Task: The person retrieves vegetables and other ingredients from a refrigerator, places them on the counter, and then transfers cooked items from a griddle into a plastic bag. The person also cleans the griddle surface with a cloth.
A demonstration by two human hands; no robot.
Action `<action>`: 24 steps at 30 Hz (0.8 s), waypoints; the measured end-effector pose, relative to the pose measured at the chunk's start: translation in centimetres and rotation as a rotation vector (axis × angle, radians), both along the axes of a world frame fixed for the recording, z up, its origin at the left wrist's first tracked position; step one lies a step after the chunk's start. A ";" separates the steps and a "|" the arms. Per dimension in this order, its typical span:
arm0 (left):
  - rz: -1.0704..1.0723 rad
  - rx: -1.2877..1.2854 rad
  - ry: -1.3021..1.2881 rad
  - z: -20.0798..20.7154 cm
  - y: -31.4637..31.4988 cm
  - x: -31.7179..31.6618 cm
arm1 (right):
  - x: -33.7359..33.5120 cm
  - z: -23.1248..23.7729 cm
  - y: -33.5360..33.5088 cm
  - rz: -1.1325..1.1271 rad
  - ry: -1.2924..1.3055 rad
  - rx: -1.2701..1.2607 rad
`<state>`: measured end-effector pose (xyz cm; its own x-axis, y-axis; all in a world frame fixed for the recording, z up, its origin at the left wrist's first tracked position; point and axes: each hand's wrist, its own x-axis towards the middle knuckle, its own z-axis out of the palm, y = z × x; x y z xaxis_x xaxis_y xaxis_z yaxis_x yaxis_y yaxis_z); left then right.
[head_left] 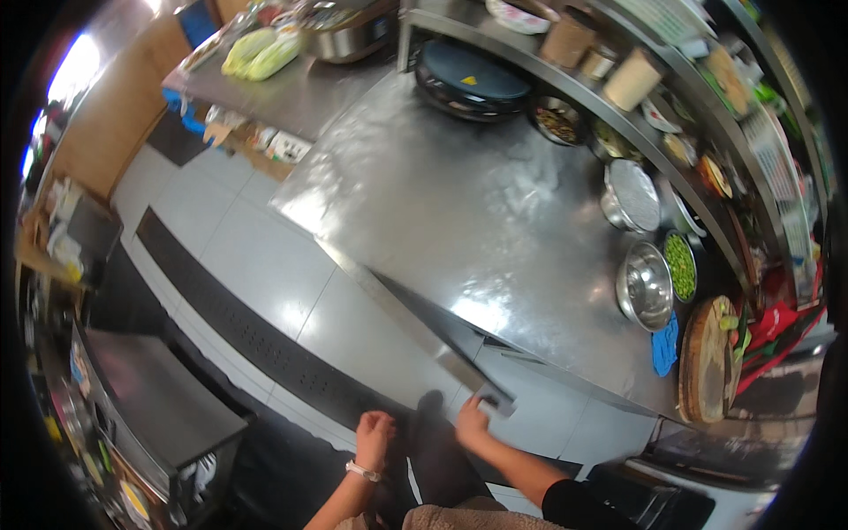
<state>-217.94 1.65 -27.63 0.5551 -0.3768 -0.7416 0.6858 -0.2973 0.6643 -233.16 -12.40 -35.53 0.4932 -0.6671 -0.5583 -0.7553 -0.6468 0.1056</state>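
Note:
My right hand grips the near end of a long metal door under the steel worktable. This door stands swung out from the table's front, with a dark gap between them. My left hand, with a watch on its wrist, hangs in the air beside it, fingers loosely curled and nothing seen in them. What lies inside the gap is hidden.
On the worktable are a black electric griddle, a steel bowl, chopped greens, a blue cloth and a round chopping board. Shelves rise behind. A black floor mat and a dark counter lie left.

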 end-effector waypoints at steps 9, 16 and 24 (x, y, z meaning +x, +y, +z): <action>0.256 0.100 -0.481 -0.2 5.2 8.6 | 5.5 4.5 21.2 0.246 -0.245 1.863; 0.029 0.618 -1.062 -4.4 7.7 19.8 | 12.4 4.6 24.2 0.252 0.018 1.926; -0.114 0.940 -1.406 -5.9 4.8 31.3 | 12.2 -6.6 27.8 0.175 0.352 2.273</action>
<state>-186.63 6.50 -33.48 0.9341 -0.2072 0.2909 -0.2889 -0.9172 0.2745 -220.96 15.40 -42.08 0.2059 0.9705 -0.1252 -0.8198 0.1012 -0.5636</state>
